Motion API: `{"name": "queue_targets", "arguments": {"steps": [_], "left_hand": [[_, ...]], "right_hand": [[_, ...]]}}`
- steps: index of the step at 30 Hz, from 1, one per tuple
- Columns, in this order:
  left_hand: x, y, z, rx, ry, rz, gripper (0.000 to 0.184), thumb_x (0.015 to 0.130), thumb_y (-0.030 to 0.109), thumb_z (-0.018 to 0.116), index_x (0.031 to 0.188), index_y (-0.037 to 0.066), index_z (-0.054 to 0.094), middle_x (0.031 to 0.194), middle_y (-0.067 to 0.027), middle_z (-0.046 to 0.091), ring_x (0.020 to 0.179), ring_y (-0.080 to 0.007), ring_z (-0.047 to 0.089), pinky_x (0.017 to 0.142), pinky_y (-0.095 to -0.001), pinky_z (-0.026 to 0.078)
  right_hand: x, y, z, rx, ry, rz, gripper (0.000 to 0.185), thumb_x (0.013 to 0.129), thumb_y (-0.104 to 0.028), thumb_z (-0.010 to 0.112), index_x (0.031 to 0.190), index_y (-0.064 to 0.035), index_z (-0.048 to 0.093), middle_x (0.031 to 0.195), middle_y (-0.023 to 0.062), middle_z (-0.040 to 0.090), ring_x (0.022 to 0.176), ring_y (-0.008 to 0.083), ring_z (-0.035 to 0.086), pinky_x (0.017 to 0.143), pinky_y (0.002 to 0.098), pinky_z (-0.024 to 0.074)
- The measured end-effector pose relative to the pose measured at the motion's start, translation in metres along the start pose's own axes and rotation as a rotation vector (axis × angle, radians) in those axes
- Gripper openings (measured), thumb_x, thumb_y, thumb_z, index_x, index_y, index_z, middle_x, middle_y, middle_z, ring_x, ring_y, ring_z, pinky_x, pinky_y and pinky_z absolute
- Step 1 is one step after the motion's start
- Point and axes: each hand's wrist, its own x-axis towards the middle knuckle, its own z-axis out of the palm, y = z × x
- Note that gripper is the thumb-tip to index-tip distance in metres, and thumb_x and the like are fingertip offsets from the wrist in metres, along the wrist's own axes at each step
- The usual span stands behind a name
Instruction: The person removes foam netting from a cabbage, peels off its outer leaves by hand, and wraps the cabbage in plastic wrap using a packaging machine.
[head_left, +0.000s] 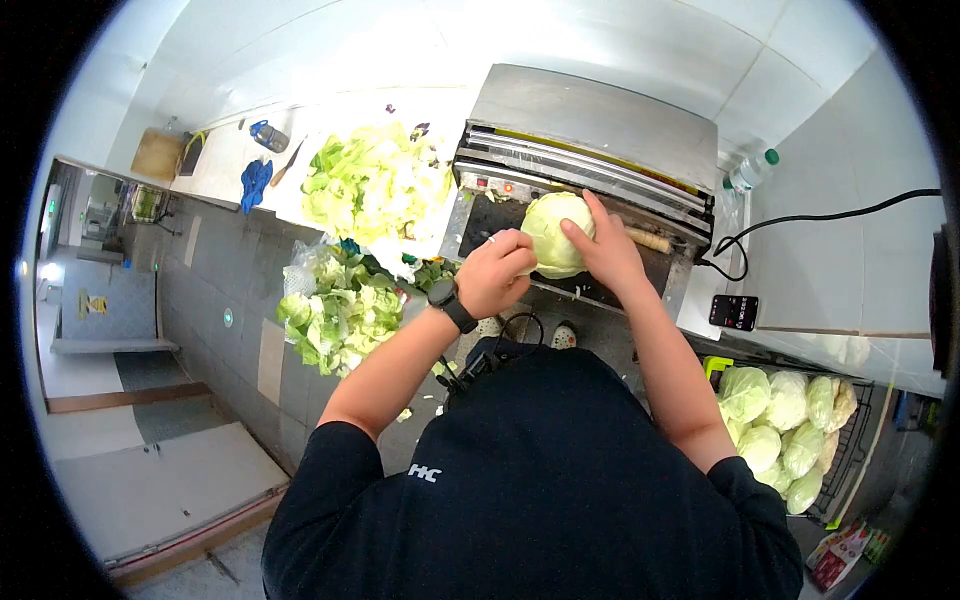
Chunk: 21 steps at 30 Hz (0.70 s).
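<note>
A round pale green cabbage [552, 237] is between my two hands over the dark front surface of a metal wrapping machine [590, 120]. My left hand [497, 272] is at the cabbage's left side, its fingers curled closed; what they pinch is too small to make out. My right hand [606, 248] holds the cabbage from the right, thumb on its face and fingers along its upper right edge. A small red light shows on the machine.
Loose leaves [375, 185] lie on the white counter at left, with a blue cloth [255, 183] and a knife [287, 165]. Below stands a bag of leaves [345, 310]. At right are a phone [733, 312], a bottle [752, 170], a black cable [820, 217] and crated cabbages [787, 398].
</note>
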Motion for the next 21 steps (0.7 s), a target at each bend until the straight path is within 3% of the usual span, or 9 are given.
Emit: {"name": "queue_targets", "arguments": {"steps": [2, 8, 10, 14, 17, 19, 20, 21], "left_hand": [[-0.002, 0.001, -0.001, -0.014, 0.051, -0.003, 0.023, 0.071, -0.002, 0.067, 0.091, 0.006, 0.058, 0.102, -0.0090, 0.064, 0.092, -0.0321, 0.063, 0.077, -0.0394, 0.053], [-0.031, -0.006, -0.009, -0.135, -0.227, -0.118, 0.024, 0.074, 0.001, 0.067, 0.096, 0.006, 0.057, 0.102, -0.0085, 0.068, 0.093, -0.0316, 0.066, 0.077, -0.0407, 0.054], [-0.035, -0.002, -0.004, -0.133, -0.224, -0.127, 0.026, 0.075, 0.001, 0.066, 0.098, 0.006, 0.058, 0.101, -0.0087, 0.067, 0.093, -0.0319, 0.066, 0.077, -0.0409, 0.054], [-0.029, 0.008, -0.003, -0.160, -0.245, -0.099, 0.027, 0.077, 0.000, 0.065, 0.103, 0.008, 0.062, 0.098, -0.0095, 0.065, 0.091, -0.0327, 0.065, 0.076, -0.0416, 0.053], [-0.029, 0.013, -0.009, -0.164, -0.270, -0.048, 0.028, 0.077, 0.000, 0.066, 0.103, 0.008, 0.063, 0.096, -0.0099, 0.064, 0.089, -0.0330, 0.064, 0.075, -0.0424, 0.052], [-0.036, 0.012, -0.013, -0.159, -0.303, -0.108, 0.028, 0.076, 0.001, 0.066, 0.103, 0.008, 0.063, 0.094, -0.0101, 0.063, 0.088, -0.0331, 0.063, 0.074, -0.0428, 0.052], [-0.037, 0.015, -0.015, -0.157, -0.302, -0.108, 0.028, 0.076, 0.001, 0.066, 0.103, 0.008, 0.063, 0.094, -0.0101, 0.063, 0.088, -0.0331, 0.063, 0.074, -0.0428, 0.052], [-0.038, 0.018, -0.019, -0.160, -0.290, -0.132, 0.025, 0.076, -0.001, 0.065, 0.100, 0.008, 0.063, 0.092, -0.0105, 0.063, 0.087, -0.0330, 0.064, 0.074, -0.0423, 0.052]], "right_hand": [[0.004, -0.002, 0.001, -0.054, -0.020, -0.011, 0.086, 0.088, -0.071, 0.050, 0.151, -0.0134, 0.035, 0.132, 0.0263, 0.052, 0.118, 0.0411, 0.059, 0.097, 0.0480, 0.0487], [0.011, 0.001, 0.012, -0.025, 0.029, 0.031, 0.082, 0.089, -0.067, 0.052, 0.148, -0.0128, 0.036, 0.134, 0.0279, 0.051, 0.119, 0.0448, 0.057, 0.099, 0.0492, 0.0473], [0.005, 0.003, 0.016, 0.023, 0.129, -0.015, 0.073, 0.095, -0.059, 0.049, 0.151, -0.0143, 0.034, 0.137, 0.0284, 0.049, 0.121, 0.0453, 0.056, 0.102, 0.0498, 0.0456], [-0.009, 0.003, 0.011, 0.071, 0.083, -0.036, 0.064, 0.100, -0.050, 0.044, 0.153, -0.0173, 0.030, 0.140, 0.0282, 0.047, 0.122, 0.0453, 0.055, 0.103, 0.0501, 0.0447], [-0.005, 0.023, 0.021, 0.149, 0.121, -0.047, 0.060, 0.103, -0.042, 0.042, 0.155, -0.0146, 0.029, 0.144, 0.0278, 0.044, 0.129, 0.0412, 0.050, 0.104, 0.0452, 0.0451], [-0.003, 0.031, 0.027, 0.214, 0.107, 0.016, 0.058, 0.103, -0.045, 0.039, 0.154, -0.0206, 0.027, 0.142, 0.0271, 0.043, 0.122, 0.0438, 0.054, 0.096, 0.0500, 0.0512], [-0.005, 0.025, 0.024, 0.214, 0.107, 0.015, 0.058, 0.103, -0.045, 0.039, 0.154, -0.0206, 0.027, 0.142, 0.0271, 0.043, 0.122, 0.0438, 0.054, 0.096, 0.0500, 0.0512], [-0.009, 0.018, 0.022, 0.358, 0.066, 0.088, 0.057, 0.104, -0.045, 0.039, 0.154, -0.0204, 0.027, 0.143, 0.0262, 0.041, 0.120, 0.0424, 0.055, 0.088, 0.0470, 0.0557]]}}
